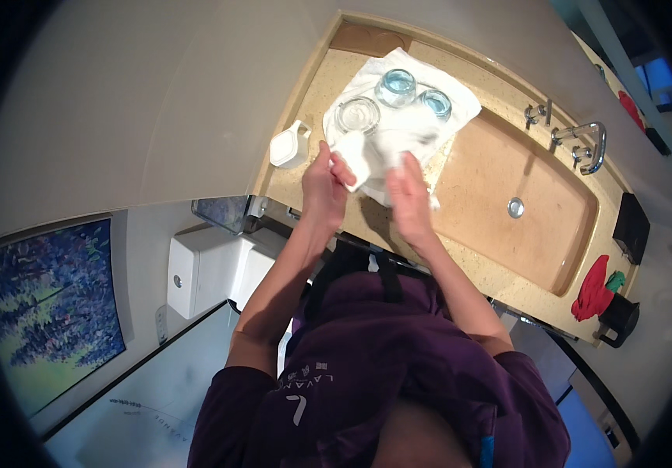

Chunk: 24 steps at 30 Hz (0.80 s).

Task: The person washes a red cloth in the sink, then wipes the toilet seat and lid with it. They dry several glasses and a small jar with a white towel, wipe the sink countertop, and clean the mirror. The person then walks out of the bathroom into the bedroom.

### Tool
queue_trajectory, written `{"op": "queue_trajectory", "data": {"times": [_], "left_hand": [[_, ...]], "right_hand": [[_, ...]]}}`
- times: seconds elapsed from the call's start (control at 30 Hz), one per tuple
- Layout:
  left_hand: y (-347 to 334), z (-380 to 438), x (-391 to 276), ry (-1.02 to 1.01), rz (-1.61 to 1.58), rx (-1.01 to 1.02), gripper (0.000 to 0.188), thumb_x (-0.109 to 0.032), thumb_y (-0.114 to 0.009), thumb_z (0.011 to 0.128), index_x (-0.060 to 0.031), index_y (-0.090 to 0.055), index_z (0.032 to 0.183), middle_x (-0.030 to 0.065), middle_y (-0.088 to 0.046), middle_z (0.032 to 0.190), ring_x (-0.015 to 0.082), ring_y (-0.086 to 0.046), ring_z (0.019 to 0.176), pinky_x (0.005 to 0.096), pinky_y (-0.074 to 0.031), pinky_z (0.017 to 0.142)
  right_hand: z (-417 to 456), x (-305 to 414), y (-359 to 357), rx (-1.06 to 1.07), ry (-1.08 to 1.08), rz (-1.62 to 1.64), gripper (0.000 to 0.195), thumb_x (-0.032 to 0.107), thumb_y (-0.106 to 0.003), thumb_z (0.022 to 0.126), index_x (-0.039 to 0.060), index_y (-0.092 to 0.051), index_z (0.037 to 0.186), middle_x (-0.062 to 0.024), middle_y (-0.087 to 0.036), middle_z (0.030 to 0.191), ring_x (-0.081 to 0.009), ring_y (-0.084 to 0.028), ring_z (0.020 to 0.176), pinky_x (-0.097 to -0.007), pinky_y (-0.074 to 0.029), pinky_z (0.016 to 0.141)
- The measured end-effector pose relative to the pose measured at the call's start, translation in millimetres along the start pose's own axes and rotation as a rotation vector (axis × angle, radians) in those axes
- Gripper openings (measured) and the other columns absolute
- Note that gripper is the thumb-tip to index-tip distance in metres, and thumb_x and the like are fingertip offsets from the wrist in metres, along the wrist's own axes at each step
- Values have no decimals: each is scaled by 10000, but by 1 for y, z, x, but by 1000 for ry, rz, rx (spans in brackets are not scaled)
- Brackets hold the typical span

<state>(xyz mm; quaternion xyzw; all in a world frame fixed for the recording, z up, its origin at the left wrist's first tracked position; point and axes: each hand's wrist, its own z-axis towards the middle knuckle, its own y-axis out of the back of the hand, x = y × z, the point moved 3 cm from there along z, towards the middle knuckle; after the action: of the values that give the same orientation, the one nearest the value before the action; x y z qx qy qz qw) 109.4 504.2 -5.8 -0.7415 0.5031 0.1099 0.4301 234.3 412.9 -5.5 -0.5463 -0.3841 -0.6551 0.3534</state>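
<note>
My left hand (329, 181) is closed on a small white item (353, 158), perhaps a cup; its exact kind is unclear. Just to the right, my right hand (409, 190) is blurred and holds part of a white cloth (397, 131). Beneath and beyond both hands a white towel (459, 96) lies spread on the counter. Two bluish drinking glasses (399, 83) (436, 103) and a round clear glass dish (357, 115) sit on this towel. Left of my left hand, a white mug (289, 147) stands on the bare stone.
A sink basin (505, 193) with a chrome faucet (593, 146) is set in the stone counter (488, 257) at the right. At its right end are a black box (631, 228), a red cloth (593, 292) and a black kettle (621, 319). A toilet (201, 272) stands at the lower left.
</note>
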Motion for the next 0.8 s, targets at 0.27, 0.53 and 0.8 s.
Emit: {"op": "queue_trajectory", "data": {"times": [0.27, 0.53, 0.8], "left_hand": [[-19, -41, 2, 46, 239, 101, 363, -378, -472, 1089, -128, -524, 830, -40, -454, 749, 103, -431, 673, 277, -379, 667], [-30, -46, -17, 128, 411, 50, 321, -370, -544, 1059, -120, -510, 862, -45, -440, 723, 102, -414, 660, 269, -359, 621], [30, -1, -19, 266, -138, 60, 382, -289, -522, 1050, -165, -419, 704, -97, -274, 567, 60, -225, 452, 238, -249, 445]], "right_hand": [[31, 5, -15, 140, 276, -255, 310, 191, -540, 995, -27, -658, 1182, -171, -583, 1367, -375, -527, 1159, -426, -454, 985], [75, -25, -16, 214, -117, -279, 312, 270, -513, 1014, 11, -660, 1110, -192, -663, 1085, -392, -601, 960, -444, -501, 831], [63, -36, 1, 239, -650, 1061, 518, 366, -479, 1077, -19, -481, 1424, -147, -628, 1314, -240, -633, 1168, -372, -517, 999]]}}
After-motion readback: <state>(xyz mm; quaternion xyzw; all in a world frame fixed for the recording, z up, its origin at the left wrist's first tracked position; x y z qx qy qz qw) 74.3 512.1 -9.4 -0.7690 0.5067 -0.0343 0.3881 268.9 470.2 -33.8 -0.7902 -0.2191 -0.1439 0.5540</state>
